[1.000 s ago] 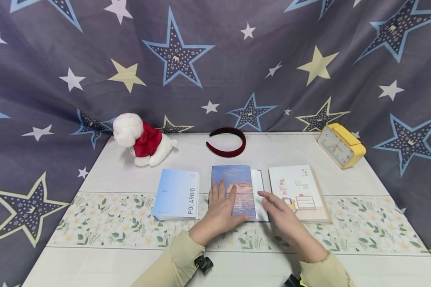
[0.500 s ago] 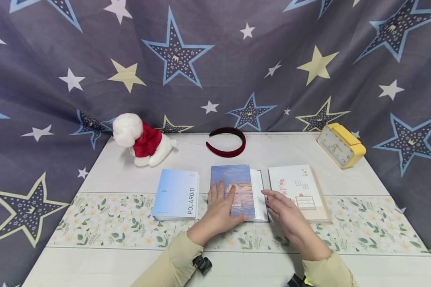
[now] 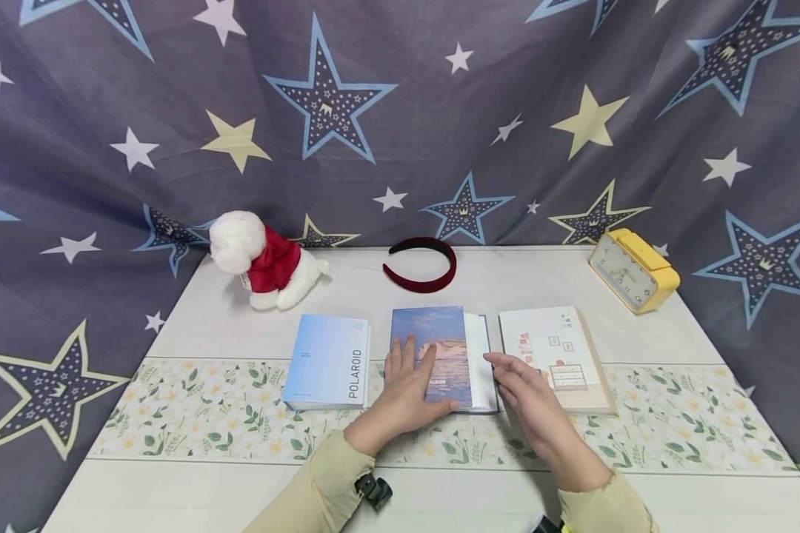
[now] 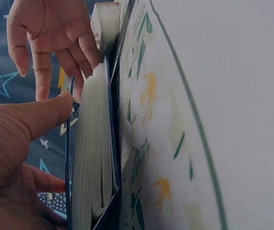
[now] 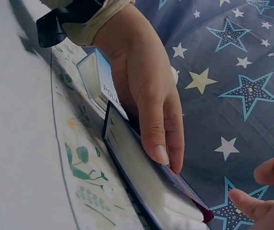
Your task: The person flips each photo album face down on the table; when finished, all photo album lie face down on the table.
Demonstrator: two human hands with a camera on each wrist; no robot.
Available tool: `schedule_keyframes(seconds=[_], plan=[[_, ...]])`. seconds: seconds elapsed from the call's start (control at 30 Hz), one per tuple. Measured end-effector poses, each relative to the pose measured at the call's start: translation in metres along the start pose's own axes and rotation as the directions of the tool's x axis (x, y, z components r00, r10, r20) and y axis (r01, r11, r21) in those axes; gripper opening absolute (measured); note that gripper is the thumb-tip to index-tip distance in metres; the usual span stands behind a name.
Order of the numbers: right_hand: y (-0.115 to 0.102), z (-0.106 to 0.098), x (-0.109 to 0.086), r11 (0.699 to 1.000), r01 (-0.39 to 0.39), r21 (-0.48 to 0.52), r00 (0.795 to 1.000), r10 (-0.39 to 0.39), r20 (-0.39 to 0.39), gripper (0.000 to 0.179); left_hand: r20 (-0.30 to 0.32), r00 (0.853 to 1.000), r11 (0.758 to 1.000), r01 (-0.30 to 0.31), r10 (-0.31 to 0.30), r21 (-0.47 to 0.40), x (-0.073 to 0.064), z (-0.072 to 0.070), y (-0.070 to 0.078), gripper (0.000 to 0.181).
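Note:
A blue photo album [image 3: 433,329] with a seaside picture lies mid-table, its page block showing beyond the cover's right edge. My left hand [image 3: 405,389] rests on its cover with fingers spread. In the left wrist view the thick pages [image 4: 91,143] stand between the covers, the thumb at the front cover's edge. At the album's right side is my right hand [image 3: 533,400], fingers loosely bent, fingertips close to the page edges. The right wrist view shows the right hand's fingers [image 5: 252,203] apart, holding nothing.
A blue "POLAROID" album [image 3: 327,363] lies left, a white illustrated album [image 3: 553,355] close on the right. Behind are a white plush toy [image 3: 276,259] in red, a dark red headband [image 3: 450,270] and a yellow alarm clock [image 3: 633,270]. A starry curtain [image 3: 400,66] backs the table.
My right hand has shifted slightly right, off the album's exposed pages to its outer edge. The left hand stays on the cover, almost unmoved.

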State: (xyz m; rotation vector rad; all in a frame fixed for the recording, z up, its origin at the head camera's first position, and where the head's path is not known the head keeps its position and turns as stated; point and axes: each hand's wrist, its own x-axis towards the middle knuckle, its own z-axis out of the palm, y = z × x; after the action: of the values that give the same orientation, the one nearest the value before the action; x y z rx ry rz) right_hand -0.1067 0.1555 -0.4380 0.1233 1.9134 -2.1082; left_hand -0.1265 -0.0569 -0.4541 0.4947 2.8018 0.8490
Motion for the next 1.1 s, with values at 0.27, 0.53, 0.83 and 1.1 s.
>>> schedule_keyframes(seconds=[0.27,0.53,0.83,1.1], plan=[[-0.003,0.002,-0.003,0.999,0.039,0.025,0.999,-0.039,-0.007,0.047,0.009,1.0,0.996,-0.001,0.002,-0.086,0.0,-0.004,-0.003,0.096],[-0.006,0.007,-0.004,0.997,0.018,0.075,1.0,-0.017,-0.014,0.057,0.024,1.0,0.975,0.024,-0.019,-0.221,-0.001,-0.007,-0.007,0.096],[-0.009,0.013,-0.007,0.998,0.008,0.056,0.998,-0.011,0.057,0.071,-0.003,0.999,0.936,0.04,-0.044,-0.349,0.0,-0.006,-0.003,0.096],[-0.01,0.014,-0.01,0.995,0.08,0.055,0.988,-0.087,0.129,0.072,-0.024,0.998,0.924,0.038,-0.051,-0.38,0.002,-0.007,0.004,0.103]])
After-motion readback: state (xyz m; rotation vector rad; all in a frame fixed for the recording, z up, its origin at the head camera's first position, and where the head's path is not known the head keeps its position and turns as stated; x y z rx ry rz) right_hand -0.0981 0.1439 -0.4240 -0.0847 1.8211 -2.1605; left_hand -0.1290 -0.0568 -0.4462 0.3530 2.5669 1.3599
